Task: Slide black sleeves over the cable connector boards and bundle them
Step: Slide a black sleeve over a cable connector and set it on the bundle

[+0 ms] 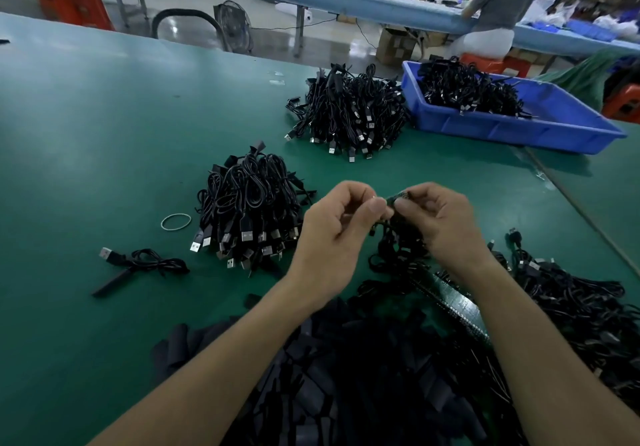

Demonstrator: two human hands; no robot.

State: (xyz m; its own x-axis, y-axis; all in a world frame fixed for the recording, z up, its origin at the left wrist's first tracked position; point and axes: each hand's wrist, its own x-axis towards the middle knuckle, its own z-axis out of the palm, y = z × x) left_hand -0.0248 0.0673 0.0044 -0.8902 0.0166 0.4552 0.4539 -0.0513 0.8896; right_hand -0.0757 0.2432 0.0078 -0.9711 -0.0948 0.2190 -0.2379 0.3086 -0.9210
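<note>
My left hand (pixel 337 227) and my right hand (pixel 438 218) meet above the green table (pixel 104 134), fingertips pinching a small black sleeve and connector end (pixel 394 199) between them. The cable (pixel 391 251) of that piece hangs down in loops under my right hand. A heap of loose black sleeves (pixel 346 376) lies close in front of me. Unsleeved cables (pixel 571 300) pile up at my right. One finished cable (pixel 138 262) lies alone at the left.
Two bundles of black USB cables (pixel 249 203) (pixel 349 113) stand on the table. A rubber band (pixel 176 221) lies left of the near bundle. A blue bin (pixel 519 127) holds more cables at the back right. A person sits at another bench beyond.
</note>
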